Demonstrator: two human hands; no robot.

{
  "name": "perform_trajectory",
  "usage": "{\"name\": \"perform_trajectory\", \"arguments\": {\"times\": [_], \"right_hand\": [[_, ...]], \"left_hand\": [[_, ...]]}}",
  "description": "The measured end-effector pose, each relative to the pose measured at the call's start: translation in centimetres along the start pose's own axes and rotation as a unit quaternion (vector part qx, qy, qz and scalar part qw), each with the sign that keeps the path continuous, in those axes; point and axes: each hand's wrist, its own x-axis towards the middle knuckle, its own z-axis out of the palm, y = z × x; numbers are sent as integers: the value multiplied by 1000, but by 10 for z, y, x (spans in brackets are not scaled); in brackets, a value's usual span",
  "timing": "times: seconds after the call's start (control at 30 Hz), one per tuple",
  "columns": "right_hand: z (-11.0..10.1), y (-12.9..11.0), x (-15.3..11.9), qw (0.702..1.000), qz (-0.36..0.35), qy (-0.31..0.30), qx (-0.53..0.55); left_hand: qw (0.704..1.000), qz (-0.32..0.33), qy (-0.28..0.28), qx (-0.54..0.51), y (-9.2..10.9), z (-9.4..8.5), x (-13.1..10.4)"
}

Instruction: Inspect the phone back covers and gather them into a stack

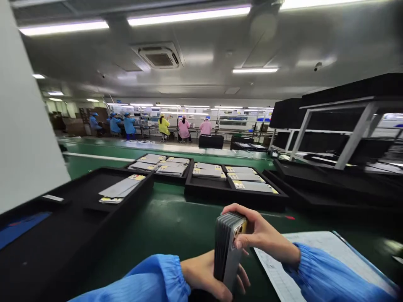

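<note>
head view is showing both hands gripping a stack of grey phone covers [227, 247] upright over the green table [163, 226]: the left hand [204, 279] is cupping its base, the right hand [256, 233] is curling its fingers over the top. black trays [234, 191] are sitting beyond, a paper form [302, 260] just beside.

1. A green counter [170, 226] carries everything here.
2. A black tray [78, 218] lies on its left part, with a few grey flat pieces inside.
3. Two more black trays [220, 191] sit side by side farther back, filled with rows of grey pieces.
4. A printed paper sheet [315, 251] lies at the near right.
</note>
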Motion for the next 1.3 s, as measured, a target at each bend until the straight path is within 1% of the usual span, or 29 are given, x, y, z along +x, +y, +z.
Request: {"name": "perform_trajectory", "arguments": {"times": [0.03,0.1,0.13,0.17,0.23,0.37,0.5,0.6,0.77,0.87,0.97,1.1,1.3], "right_hand": [[-1,4,-10,999,6,40,-1],[-5,14,-26,991,3,134,-8],[-7,20,-30,985,0,173,-10],[-9,27,-33,980,1,199,-6],[-10,42,-35,975,10,220,16],[-2,62,-31,972,40,213,86],[6,65,-33,970,37,203,130],[5,64,-36,967,35,201,150],[2,62,-39,971,32,187,148],[1,60,-39,974,30,182,135],[1,61,-38,973,22,193,123],[1,66,-37,973,15,195,122],[1,67,-39,971,12,181,155]], "left_hand": [[1000,-20,-2,-23,1,5,-2],[996,-45,23,-78,5,11,-8],[994,-45,37,-91,7,14,-10],[993,-42,43,-99,8,16,-12],[992,-46,53,-107,8,19,-16],[991,-82,83,-66,4,25,-20],[987,-127,92,-24,4,30,-25],[986,-138,95,-19,3,31,-27],[984,-143,87,-59,1,30,-29],[984,-150,88,-47,1,31,-31],[982,-163,85,-46,2,32,-31],[984,-157,75,-38,4,30,-30],[991,-105,68,-35,6,31,-30]]}}
